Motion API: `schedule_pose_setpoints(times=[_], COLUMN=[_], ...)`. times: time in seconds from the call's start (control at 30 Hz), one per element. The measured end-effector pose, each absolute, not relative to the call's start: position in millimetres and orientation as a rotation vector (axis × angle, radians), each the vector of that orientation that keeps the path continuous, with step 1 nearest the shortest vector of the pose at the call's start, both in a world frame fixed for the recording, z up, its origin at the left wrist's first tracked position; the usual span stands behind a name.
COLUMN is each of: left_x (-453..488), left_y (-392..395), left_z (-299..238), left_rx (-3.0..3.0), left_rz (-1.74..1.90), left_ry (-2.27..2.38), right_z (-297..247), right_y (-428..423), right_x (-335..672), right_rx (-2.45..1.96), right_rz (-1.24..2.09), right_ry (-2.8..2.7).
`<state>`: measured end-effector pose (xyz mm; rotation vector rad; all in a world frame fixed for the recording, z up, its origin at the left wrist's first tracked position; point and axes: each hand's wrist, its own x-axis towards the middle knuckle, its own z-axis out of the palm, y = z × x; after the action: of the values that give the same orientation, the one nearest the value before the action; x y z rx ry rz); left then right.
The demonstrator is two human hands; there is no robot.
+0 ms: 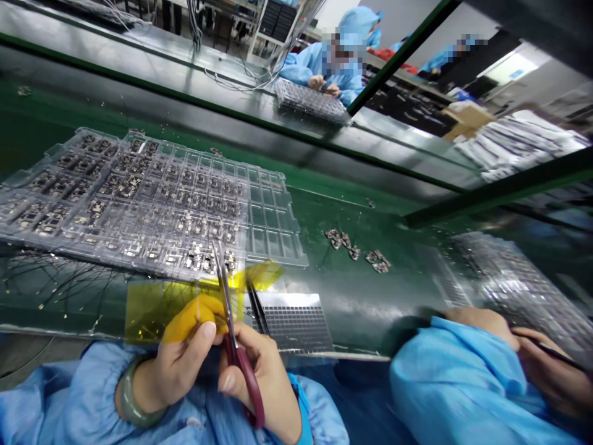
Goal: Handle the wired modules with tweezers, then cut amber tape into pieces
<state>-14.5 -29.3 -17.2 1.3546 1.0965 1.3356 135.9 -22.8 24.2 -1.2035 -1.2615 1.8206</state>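
Observation:
Between its thumb and fingers my left hand (188, 355) pinches a sheet of see-through yellow film (146, 309), which covers some of the fingers. My right hand (264, 371) grips scissors (248, 377) with dark red handles. Their metal blades point up and away, in front of the film; whether they touch it I cannot tell. Black tweezers (257, 307) stick out beyond my right hand, and their lower end is hidden behind it. A sheet with rows of small dark rectangles (299, 321) lies on the bench beside that hand.
Clear plastic trays (273, 213) lie overlapped at the left, many pockets filled with small circuit parts. Loose parts (343, 240) rest on the green bench (343, 290). A co-worker's blue sleeve (458, 377) is close at the right, near another filled tray (519, 284). Another person sits across.

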Motion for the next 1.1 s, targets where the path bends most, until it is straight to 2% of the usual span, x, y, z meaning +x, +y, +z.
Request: schedule_pose_setpoints(times=[0.33,0.57,0.87,1.1], left_x=[-37,-39,-48,-34], left_y=[-38,-32,-20,0], left_z=[-34,-1,18,23], left_rx=[1.106,1.101,0.959,0.877], left_rz=[1.380,1.270,0.978,1.158], left_ry=[1.129,1.398,1.477,1.301], right_z=[23,18,14,21], right_y=[-21,-15,-6,0], right_x=[139,140,143,150], right_rx=[-1.213,-1.216,-1.110,-1.001], right_rz=[1.844,1.838,1.883,1.780], right_ry=[-1.228,-1.241,-1.220,-1.648])
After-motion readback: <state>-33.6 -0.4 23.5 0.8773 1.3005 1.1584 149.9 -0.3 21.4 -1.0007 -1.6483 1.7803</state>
